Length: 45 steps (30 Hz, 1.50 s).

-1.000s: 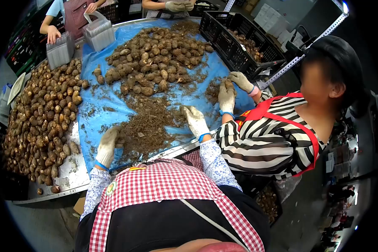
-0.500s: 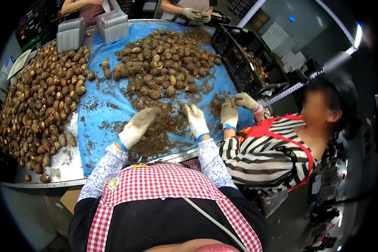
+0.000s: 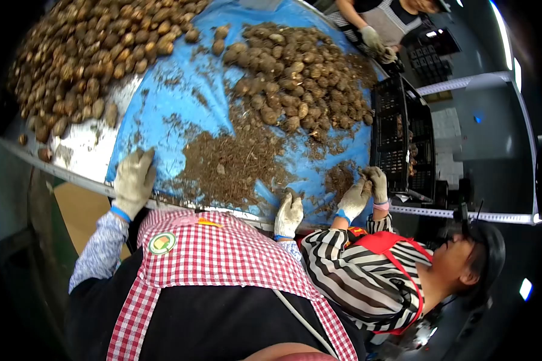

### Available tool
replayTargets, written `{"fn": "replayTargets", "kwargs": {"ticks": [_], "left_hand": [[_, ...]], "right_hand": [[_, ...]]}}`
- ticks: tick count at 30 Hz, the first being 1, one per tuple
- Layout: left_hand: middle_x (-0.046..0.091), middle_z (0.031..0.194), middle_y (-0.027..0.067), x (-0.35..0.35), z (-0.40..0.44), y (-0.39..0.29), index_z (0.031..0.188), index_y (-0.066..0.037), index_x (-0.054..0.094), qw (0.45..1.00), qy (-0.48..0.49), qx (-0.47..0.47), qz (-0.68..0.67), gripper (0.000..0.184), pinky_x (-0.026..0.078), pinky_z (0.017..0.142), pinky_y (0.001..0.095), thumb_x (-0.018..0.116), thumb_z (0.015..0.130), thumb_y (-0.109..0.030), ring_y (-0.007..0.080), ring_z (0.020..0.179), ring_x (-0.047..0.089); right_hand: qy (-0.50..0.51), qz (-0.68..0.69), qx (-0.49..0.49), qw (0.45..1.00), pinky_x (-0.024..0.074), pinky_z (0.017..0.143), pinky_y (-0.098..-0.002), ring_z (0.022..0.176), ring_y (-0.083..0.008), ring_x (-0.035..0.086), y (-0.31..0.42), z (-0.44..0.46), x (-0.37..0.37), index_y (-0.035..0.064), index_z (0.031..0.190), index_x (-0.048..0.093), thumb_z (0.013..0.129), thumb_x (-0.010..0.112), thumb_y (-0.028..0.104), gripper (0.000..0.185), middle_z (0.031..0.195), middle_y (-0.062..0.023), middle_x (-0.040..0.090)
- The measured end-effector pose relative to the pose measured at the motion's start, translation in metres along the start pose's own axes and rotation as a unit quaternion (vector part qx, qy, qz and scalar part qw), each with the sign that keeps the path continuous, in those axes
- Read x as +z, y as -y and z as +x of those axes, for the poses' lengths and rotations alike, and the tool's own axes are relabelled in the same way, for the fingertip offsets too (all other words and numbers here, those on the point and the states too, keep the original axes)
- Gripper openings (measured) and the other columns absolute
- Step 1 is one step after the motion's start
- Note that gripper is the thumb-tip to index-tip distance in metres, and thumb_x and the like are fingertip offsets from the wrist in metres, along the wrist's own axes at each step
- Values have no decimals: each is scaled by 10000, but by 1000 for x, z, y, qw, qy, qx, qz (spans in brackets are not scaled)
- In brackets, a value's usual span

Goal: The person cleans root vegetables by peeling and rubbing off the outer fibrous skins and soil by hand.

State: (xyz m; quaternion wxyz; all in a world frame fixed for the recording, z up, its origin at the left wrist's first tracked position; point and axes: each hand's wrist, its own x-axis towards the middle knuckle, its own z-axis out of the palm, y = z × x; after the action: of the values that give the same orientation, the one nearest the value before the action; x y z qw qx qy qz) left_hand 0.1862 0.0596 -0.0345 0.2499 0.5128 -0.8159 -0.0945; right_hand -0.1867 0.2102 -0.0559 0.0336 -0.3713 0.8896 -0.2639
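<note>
My left hand [image 3: 133, 180], in a whitish work glove with a blue band at the wrist, rests at the front left edge of the blue sheet [image 3: 162, 135]. Its fingers reach forward over the sheet, mostly stretched out. At the front edge of the same sheet, my right hand [image 3: 289, 214] has its gloved fingers bent; whatever lies under them is hidden. Between my hands and a little further off spreads a layer of brown root fibres and dirt [image 3: 226, 165]. Beyond it is a heap of small, hairy taros [image 3: 301, 78].
More taros [image 3: 96, 48] cover the metal table [image 3: 93, 150] at left. A black crate [image 3: 400, 132] stands at the right. A co-worker in stripes [image 3: 367, 271] works beside me, gloved hands [image 3: 361, 192] by a small dirt pile [image 3: 339, 179]. Another person [image 3: 382, 30] stands across.
My left hand has moved left from the debris to the sheet's front edge. My right hand has drawn back to the table edge. The debris lies more spread out, and the view has turned.
</note>
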Motion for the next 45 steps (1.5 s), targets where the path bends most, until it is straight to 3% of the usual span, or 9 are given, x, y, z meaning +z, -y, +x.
{"fn": "replayTargets", "kwargs": {"ticks": [4, 13, 19, 22, 27, 29, 36, 38, 45], "left_hand": [[595, 986, 180, 3, -3, 6, 1130, 17, 611, 998, -66, -11, 23, 343, 484, 761, 452, 622, 806, -94, 353, 871, 588], [619, 999, 205, -2, -1, 5, 1057, 27, 634, 999, -31, -44, 4, 305, 507, 774, 461, 648, 778, -96, 382, 874, 609], [562, 810, 136, 1, -5, 11, 938, 5, 634, 998, -52, -39, 13, 234, 499, 662, 446, 663, 729, -97, 321, 757, 591], [539, 801, 119, 13, -15, 20, 896, -24, 628, 996, -68, -30, 50, 228, 498, 652, 445, 680, 696, -121, 303, 743, 581], [543, 871, 110, 22, -22, 25, 921, -41, 632, 998, -34, -40, 42, 208, 495, 742, 430, 692, 751, -146, 301, 829, 587], [532, 888, 106, 23, -23, 25, 929, -46, 631, 998, -26, -44, 43, 182, 487, 767, 424, 682, 784, -143, 293, 852, 580], [499, 909, 97, 25, -27, 28, 935, -54, 606, 998, -33, -31, 46, 167, 476, 752, 412, 659, 821, -164, 277, 837, 554], [492, 919, 106, 20, -25, 27, 919, -58, 607, 998, -42, -32, 29, 144, 475, 751, 410, 641, 827, -163, 275, 834, 555], [552, 1218, 243, 0, -18, 21, 1104, 11, 621, 994, -85, -68, -11, 391, 470, 957, 502, 715, 744, -111, 398, 1117, 554]], "right_hand": [[15, 68, -17, 997, 495, 836, -422, 936, -353, 644, -9, 1, 3, 0, 1125, 645, 975, 522, 175, 261, 1033, -203, 679], [8, 58, -38, 998, 496, 790, -431, 893, -379, 639, -18, 6, 10, -30, 1073, 622, 1006, 474, 278, 348, 977, -231, 677], [12, 81, -66, 995, 503, 789, -383, 850, -283, 640, -37, 6, 16, -14, 1093, 625, 1009, 473, 224, 294, 964, -182, 684], [53, 127, -26, 990, 491, 856, -376, 954, -292, 624, -27, 6, 10, -60, 1158, 591, 1022, 458, 289, 397, 1076, -211, 659], [57, 181, -10, 982, 491, 913, -396, 1038, -329, 621, -46, 10, 21, -95, 1215, 568, 1030, 443, 308, 461, 1190, -246, 628], [40, 13, -22, 999, 473, 927, -418, 1059, -369, 603, -20, 4, 6, -89, 1221, 572, 1030, 434, 321, 473, 1200, -263, 614], [-5, -19, -99, 995, 485, 853, -413, 976, -365, 621, -58, 16, 21, -96, 1188, 583, 1024, 439, 327, 476, 1136, -277, 629], [39, 35, -14, 999, 470, 921, -440, 1068, -398, 592, -35, 11, 13, -80, 1235, 562, 1037, 405, 342, 492, 1224, -272, 596], [47, 44, 10, 998, 484, 925, -408, 1060, -332, 615, -10, 1, 5, -71, 1218, 570, 1039, 407, 294, 438, 1189, -231, 626]]}}
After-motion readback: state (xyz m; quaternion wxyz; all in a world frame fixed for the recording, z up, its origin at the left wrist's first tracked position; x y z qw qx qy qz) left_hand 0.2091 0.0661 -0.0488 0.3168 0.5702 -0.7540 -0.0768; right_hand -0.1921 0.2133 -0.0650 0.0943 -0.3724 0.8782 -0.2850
